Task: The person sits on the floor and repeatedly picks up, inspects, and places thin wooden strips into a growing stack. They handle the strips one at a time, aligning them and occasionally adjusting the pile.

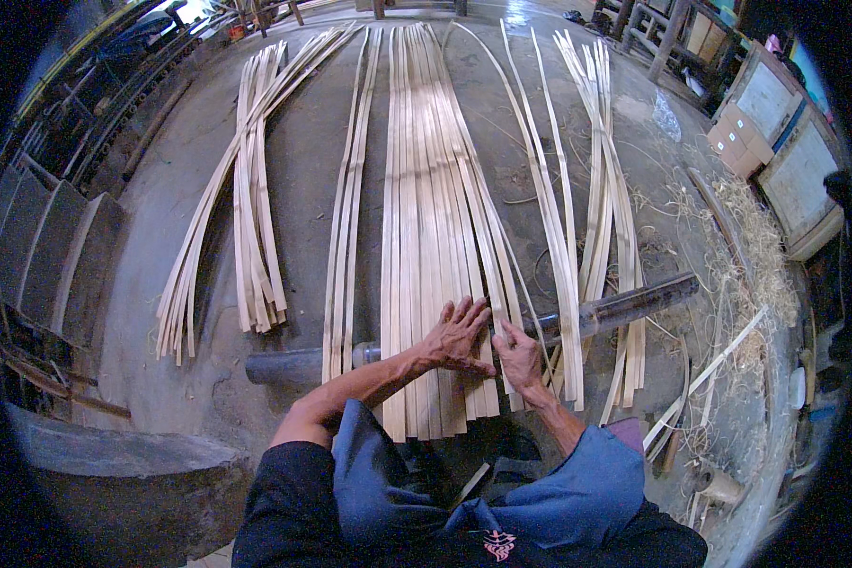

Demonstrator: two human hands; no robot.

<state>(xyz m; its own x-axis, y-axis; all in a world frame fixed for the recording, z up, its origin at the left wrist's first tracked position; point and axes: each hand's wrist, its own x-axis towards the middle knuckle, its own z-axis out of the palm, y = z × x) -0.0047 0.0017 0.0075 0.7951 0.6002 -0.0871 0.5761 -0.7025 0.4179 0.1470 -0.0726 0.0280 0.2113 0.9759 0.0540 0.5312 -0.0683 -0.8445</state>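
In the lower middle of the frame, the left hand (459, 333) lies flat with spread fingers on the wide bundle of bamboo strips (431, 218), pressing them down and holding nothing. Just beside it, the right hand (519, 355) pinches the edge of one strip between thumb and fingers; its grip is nearly closed. The strips lie on the concrete floor (303, 161) across a dark pipe (634, 303), and reach toward the top of the frame. I judge the thin edges may cut or splinter the fingers if a strip slides. If the flat hand lifts, the aligned strips could shift and overlap.
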